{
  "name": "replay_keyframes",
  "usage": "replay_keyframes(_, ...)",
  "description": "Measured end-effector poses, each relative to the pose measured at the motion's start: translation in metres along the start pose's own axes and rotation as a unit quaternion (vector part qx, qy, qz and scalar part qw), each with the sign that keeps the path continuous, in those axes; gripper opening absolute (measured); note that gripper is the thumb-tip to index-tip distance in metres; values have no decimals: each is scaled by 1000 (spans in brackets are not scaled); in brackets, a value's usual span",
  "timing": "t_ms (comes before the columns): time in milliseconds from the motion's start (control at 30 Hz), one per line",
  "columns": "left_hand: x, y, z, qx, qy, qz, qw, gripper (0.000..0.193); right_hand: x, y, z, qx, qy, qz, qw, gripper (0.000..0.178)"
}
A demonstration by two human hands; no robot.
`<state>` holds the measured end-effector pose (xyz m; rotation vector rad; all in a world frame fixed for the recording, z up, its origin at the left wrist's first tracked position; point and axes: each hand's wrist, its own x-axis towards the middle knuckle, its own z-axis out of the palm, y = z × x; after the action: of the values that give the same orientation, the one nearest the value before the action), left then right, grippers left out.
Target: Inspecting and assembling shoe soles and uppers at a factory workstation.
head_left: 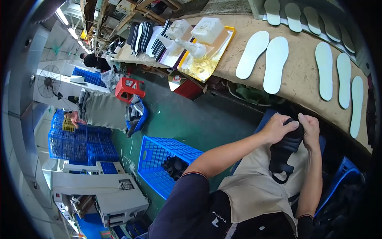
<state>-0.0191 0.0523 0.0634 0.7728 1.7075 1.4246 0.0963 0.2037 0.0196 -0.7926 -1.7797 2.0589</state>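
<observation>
both hands on a dark shoe piece above the apron

a long brown workbench [302, 75] curves across the top, its surface rough and stained. pale, flat insoles [275, 63] lie on it in pairs, well apart from one another, with more along the far edge. at the bench's left end a yellow tray [207, 59] holds translucent plastic tubs and squeeze bottles on a glossy, wet-looking film. beside it stands a stack of black-and-white striped pieces [149, 38]. the floor [191, 119] is dull green. a blue plastic crate [159, 159] with a grid wall sits by the person's left arm, with dark items inside that are too shadowed to tell. further off are a red stool [129, 87], stacked blue crates [75, 143], a standing fan [48, 81] and a white machine [115, 199].

the left hand [278, 127] and right hand [310, 129] are both closed on the top of a black shoe piece [284, 153], thumbs and fingers pinching it from either side. it hangs over the lap, over a beige apron [254, 187], looking soft and flexible with a strap loop at its lower end. its exact form is hard to make out against the shadow. another person at far left is cut off by the dark rim of the picture.
</observation>
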Motion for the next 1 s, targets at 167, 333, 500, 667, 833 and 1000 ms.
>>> replay_keyframes(167, -3, -11, 7, -60, 2, -81, 995, 34, -6, 16, 12, -3, 27, -38, 999, 44)
replay_keyframes(333, -15, -16, -29, 34, 80, -139, 987, 28, -4, 3, 54, -69, 37, -47, 996, 55)
replay_keyframes(500, -33, -36, -40, -70, 91, -103, 988, 45, -7, 8, 63, 7, -30, -27, 999, 51)
replay_keyframes(667, -35, -54, -43, -173, 101, -119, 972, 59, -22, 14, 74, -43, 41, -52, 997, 53)
replay_keyframes(833, -48, -97, -85, -391, -57, -116, 911, 70, -34, 16, 78, -16, 14, -86, 996, 55)
replay_keyframes(1000, -50, -58, -55, -467, -83, -102, 874, 73, -45, 25, 96, -82, 74, -123, 986, 56)
